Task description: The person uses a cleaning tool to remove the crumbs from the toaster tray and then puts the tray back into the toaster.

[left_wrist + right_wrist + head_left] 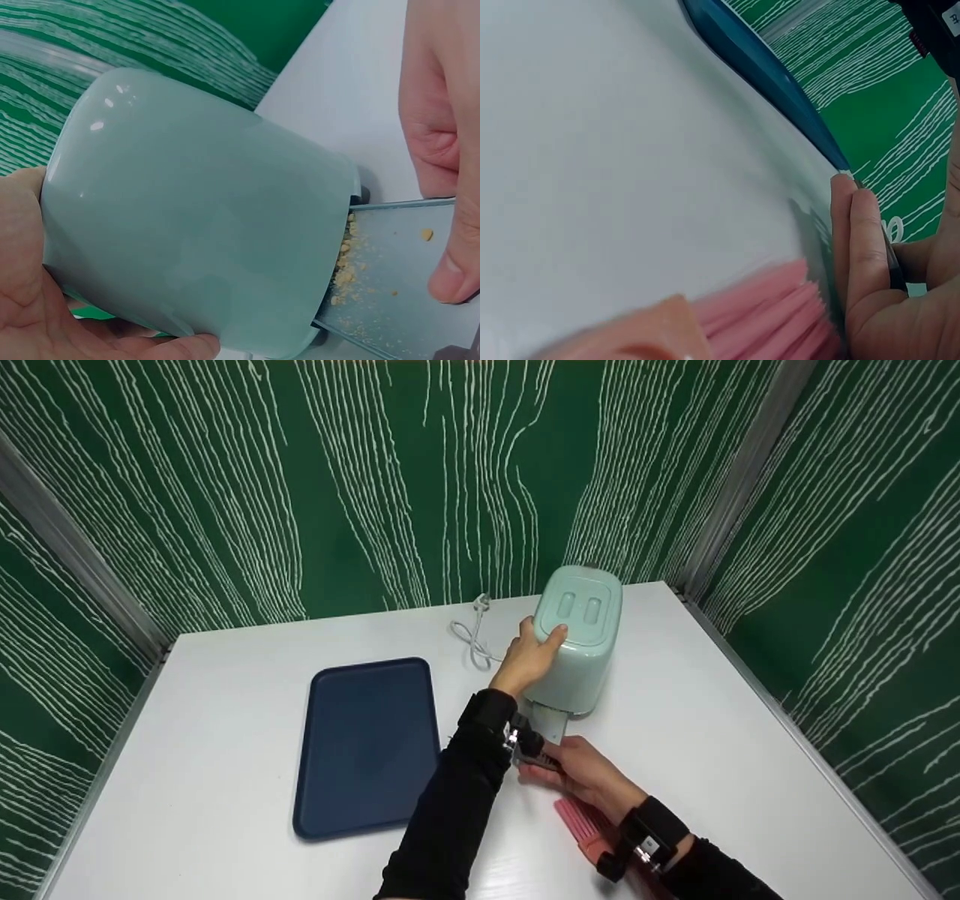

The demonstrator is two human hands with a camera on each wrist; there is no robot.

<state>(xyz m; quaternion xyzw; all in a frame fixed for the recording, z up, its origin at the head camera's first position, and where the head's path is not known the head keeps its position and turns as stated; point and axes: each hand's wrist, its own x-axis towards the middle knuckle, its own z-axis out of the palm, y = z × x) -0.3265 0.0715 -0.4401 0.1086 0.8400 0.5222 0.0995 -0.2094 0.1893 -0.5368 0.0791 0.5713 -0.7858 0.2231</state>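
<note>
A mint-green toaster (577,679) with a lid on top stands at the right of the table. My left hand (531,658) holds it at the side, thumb on the lid's edge. From the toaster's near end sticks out a thin metal crumb tray (405,259), partly drawn out. Yellow crumbs (345,271) lie on it, thickest where it enters the toaster. My right hand (589,772) pinches the tray's outer end, thumb on top and fingers underneath. Below the right wrist lies a brush with pink bristles (769,319) and an orange handle.
A dark blue serving tray (371,742) lies flat on the white table, left of the toaster. A white cord with a plug (481,604) is looped behind the left hand. Green walls with white streaks (360,487) enclose the table at the back and sides.
</note>
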